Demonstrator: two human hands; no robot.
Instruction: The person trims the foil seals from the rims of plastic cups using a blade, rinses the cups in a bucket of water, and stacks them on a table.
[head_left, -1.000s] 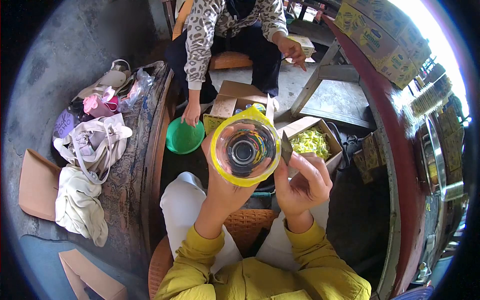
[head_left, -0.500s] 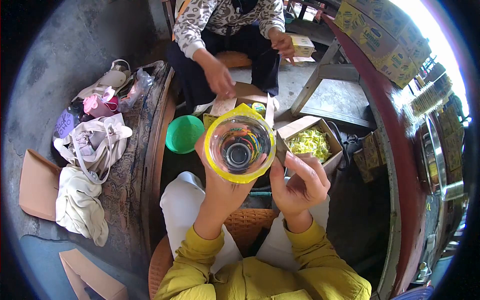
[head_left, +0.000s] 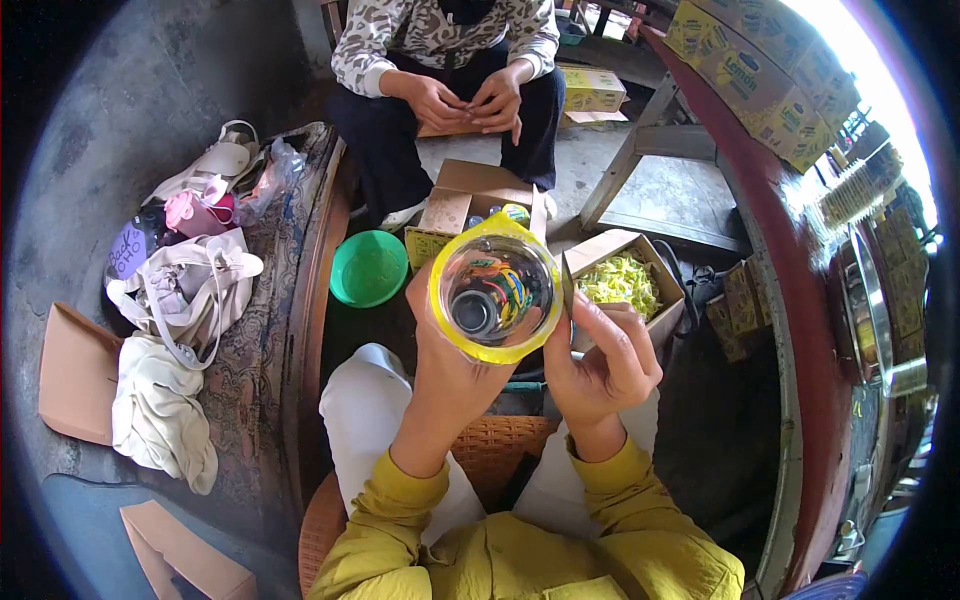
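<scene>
While the left hand (head_left: 445, 365) wraps round the clear round cup with a yellow rim (head_left: 495, 290), its open mouth faces the camera. Blade against the rim's right edge, the thin dark knife (head_left: 567, 288) is pinched between thumb and fingers of the right hand (head_left: 603, 365). Beyond the left grip sits the round green plastic basin (head_left: 369, 269); past the cup stands the open brown cardboard box (head_left: 480, 181). Beyond the right grip, the cardboard box of yellow-green strips (head_left: 655, 262) is noted, apart from the fingers.
</scene>
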